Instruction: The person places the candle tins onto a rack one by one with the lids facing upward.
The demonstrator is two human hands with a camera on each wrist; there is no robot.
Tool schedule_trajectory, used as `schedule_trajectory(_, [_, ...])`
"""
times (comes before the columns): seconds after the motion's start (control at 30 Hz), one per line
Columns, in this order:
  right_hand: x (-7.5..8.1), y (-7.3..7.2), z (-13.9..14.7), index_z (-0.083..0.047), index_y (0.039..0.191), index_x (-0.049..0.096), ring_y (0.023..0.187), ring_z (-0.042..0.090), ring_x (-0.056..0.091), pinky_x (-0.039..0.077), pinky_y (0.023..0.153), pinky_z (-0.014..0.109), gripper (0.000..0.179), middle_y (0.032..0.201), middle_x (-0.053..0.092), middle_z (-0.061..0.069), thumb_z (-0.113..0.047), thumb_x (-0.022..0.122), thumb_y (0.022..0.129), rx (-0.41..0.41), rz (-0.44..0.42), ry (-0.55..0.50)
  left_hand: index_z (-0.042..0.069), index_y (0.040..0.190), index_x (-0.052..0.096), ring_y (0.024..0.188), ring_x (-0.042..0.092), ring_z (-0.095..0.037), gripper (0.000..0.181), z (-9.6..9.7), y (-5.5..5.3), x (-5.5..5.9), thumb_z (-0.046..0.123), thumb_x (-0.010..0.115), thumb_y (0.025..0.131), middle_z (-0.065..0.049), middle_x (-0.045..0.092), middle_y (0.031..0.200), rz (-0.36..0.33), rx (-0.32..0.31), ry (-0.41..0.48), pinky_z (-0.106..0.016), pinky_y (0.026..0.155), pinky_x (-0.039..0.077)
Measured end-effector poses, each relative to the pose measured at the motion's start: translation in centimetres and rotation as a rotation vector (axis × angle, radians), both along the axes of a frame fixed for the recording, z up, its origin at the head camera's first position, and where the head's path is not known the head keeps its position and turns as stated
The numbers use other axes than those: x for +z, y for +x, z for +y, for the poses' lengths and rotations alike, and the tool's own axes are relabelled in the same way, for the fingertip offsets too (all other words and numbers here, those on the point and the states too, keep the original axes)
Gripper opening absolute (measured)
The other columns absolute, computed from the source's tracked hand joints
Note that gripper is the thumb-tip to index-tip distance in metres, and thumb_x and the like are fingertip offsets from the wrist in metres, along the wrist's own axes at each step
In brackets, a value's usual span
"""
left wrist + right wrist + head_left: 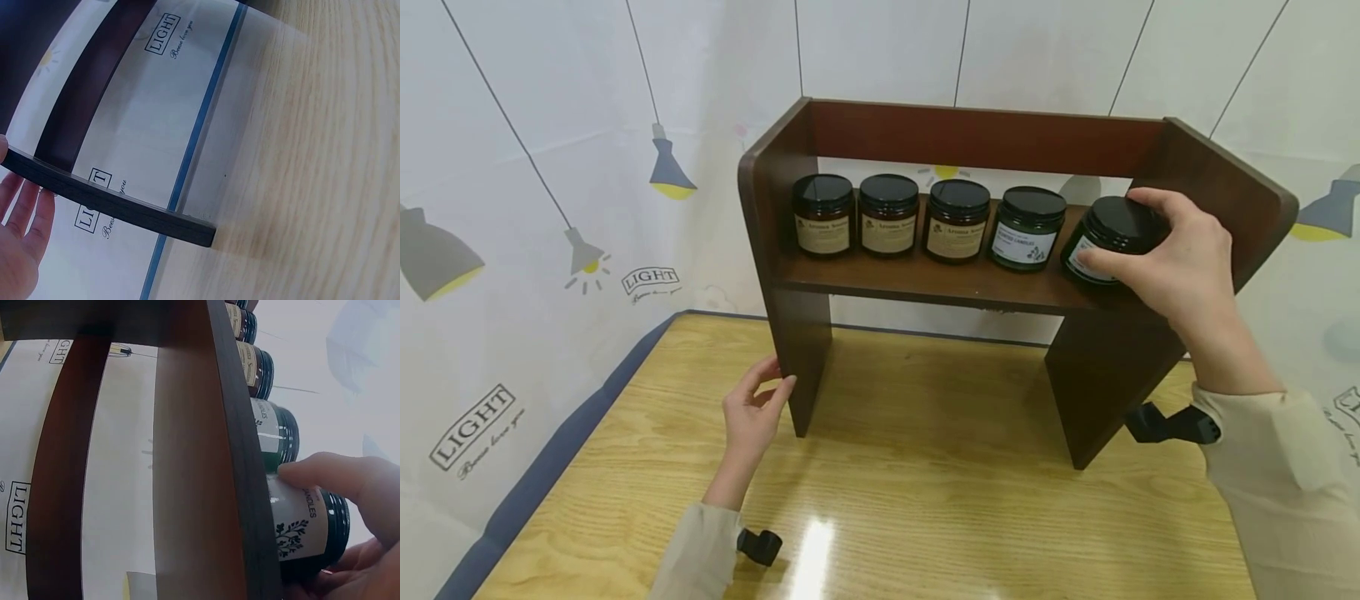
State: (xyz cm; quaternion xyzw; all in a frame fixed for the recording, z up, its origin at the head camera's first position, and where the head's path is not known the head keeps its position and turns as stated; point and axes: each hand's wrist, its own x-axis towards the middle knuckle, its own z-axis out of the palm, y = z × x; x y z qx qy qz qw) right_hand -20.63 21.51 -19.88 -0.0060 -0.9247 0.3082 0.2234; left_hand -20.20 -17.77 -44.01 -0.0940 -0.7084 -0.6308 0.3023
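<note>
My right hand [1187, 258] grips a green candle jar [300, 525] with a black lid and white label, thumb across its front and fingers round its far side. This jar [1112, 225] is at the right end of a dark brown wooden shelf [925, 279], slightly tilted in the head view. Beside it is another green candle jar [1028, 229], then three brown jars [957, 221] with beige labels. My left hand [756, 408] holds the front edge of the shelf's left side panel [125, 206], thumb on one face and fingers [40, 219] on the other.
The shelf stands on a light wood-grain table [925, 517]. A back rail [985, 137] runs behind the jars, and the right side panel [1232, 200] rises close to my right hand. Behind hangs a white sheet [880, 50] printed with lamps.
</note>
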Motion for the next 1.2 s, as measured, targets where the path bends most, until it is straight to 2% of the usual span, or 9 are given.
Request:
schedule_trajectory(0.33, [-0.4, -0.8, 0.7, -0.016, 0.142, 0.041, 0.103, 0.021, 0.043, 0.037, 0.071, 0.020, 0.078, 0.128, 0.049, 0.014, -0.035, 0.077, 0.075, 0.031, -0.050, -0.050, -0.015, 0.109, 0.060, 0.087, 0.057, -0.002, 0.029, 1.0, 1.4, 2.3, -0.013, 0.064, 0.081, 0.013, 0.062, 0.095, 0.007, -0.018, 0.006, -0.015, 0.069, 0.052])
schedule_trajectory(0.5, [-1.0, -0.5, 0.6, -0.015, 0.144, 0.037, 0.098, 0.013, 0.045, 0.036, 0.073, 0.017, 0.080, 0.128, 0.048, 0.013, -0.033, 0.077, 0.077, 0.048, -0.028, -0.083, -0.015, 0.109, 0.060, 0.087, 0.057, -0.001, 0.028, 1.0, 1.9, 2.6, -0.013, 0.063, 0.081, 0.014, 0.061, 0.094, -0.001, -0.008, -0.002, -0.013, 0.069, 0.051])
schedule_trajectory(0.57, [-1.1, -0.2, 0.4, -0.013, 0.147, 0.032, 0.105, 0.013, 0.050, 0.041, 0.084, 0.017, 0.085, 0.133, 0.046, 0.015, -0.030, 0.077, 0.077, 0.058, -0.028, -0.112, -0.015, 0.109, 0.060, 0.087, 0.057, -0.001, 0.028, 1.0, 1.9, 2.7, -0.013, 0.063, 0.081, 0.015, 0.061, 0.094, 0.003, -0.006, -0.002, -0.013, 0.068, 0.051])
schedule_trajectory(0.67, [-1.4, 0.3, 0.0, -0.010, 0.149, 0.021, 0.120, 0.025, 0.048, 0.042, 0.100, 0.032, 0.092, 0.141, 0.039, 0.017, -0.025, 0.077, 0.078, 0.071, -0.039, -0.143, -0.015, 0.109, 0.060, 0.087, 0.056, 0.000, 0.028, 1.0, 1.9, 2.7, -0.013, 0.063, 0.081, 0.016, 0.061, 0.093, 0.006, -0.003, 0.005, -0.012, 0.068, 0.050])
schedule_trajectory(0.73, [-1.7, 0.7, -0.3, -0.009, 0.150, 0.015, 0.126, 0.035, 0.043, 0.038, 0.102, 0.046, 0.096, 0.145, 0.033, 0.019, -0.021, 0.077, 0.078, 0.087, -0.038, -0.163, -0.015, 0.108, 0.060, 0.086, 0.056, 0.000, 0.027, 1.0, 1.9, 2.8, -0.013, 0.063, 0.081, 0.016, 0.061, 0.092, 0.001, 0.002, 0.011, -0.012, 0.068, 0.050])
schedule_trajectory(0.77, [-1.9, 0.9, -0.4, -0.008, 0.151, 0.014, 0.127, 0.036, 0.041, 0.037, 0.102, 0.046, 0.096, 0.145, 0.031, 0.019, -0.020, 0.076, 0.079, 0.090, -0.029, -0.162, -0.015, 0.108, 0.060, 0.086, 0.056, 0.000, 0.027, 1.0, 1.9, 2.8, -0.013, 0.064, 0.081, 0.016, 0.061, 0.092, -0.003, 0.004, 0.012, -0.012, 0.068, 0.050])
schedule_trajectory(1.07, [-4.4, 4.1, -2.1, -0.010, 0.149, 0.023, 0.132, 0.022, 0.036, 0.031, 0.108, 0.028, 0.091, 0.143, 0.033, 0.013, -0.005, 0.077, 0.075, 0.068, 0.215, -0.244, -0.012, 0.108, 0.063, 0.087, 0.057, -0.004, 0.027, 0.6, 2.4, 3.2, -0.009, 0.065, 0.082, 0.016, 0.061, 0.092, -0.074, 0.045, 0.012, -0.014, 0.069, 0.051])
schedule_trajectory(1.13, [-5.1, 5.1, -2.6, -0.008, 0.146, 0.029, 0.129, 0.020, 0.038, 0.032, 0.107, 0.025, 0.087, 0.140, 0.036, 0.012, 0.001, 0.077, 0.074, 0.076, 0.284, -0.264, -0.012, 0.105, 0.064, 0.086, 0.059, -0.006, 0.024, 0.7, 2.6, 3.4, -0.010, 0.065, 0.081, 0.007, 0.065, 0.092, -0.036, 0.076, 0.012, -0.014, 0.068, 0.051])
schedule_trajectory(1.2, [-5.8, 6.1, -3.2, -0.006, 0.143, 0.035, 0.126, 0.017, 0.040, 0.034, 0.105, 0.022, 0.082, 0.137, 0.039, 0.011, 0.007, 0.075, 0.072, 0.102, 0.338, -0.291, -0.014, 0.099, 0.064, 0.085, 0.059, -0.007, 0.020, 1.0, 2.9, 3.8, -0.013, 0.064, 0.080, -0.006, 0.067, 0.089, 0.056, 0.128, 0.014, -0.014, 0.068, 0.051])
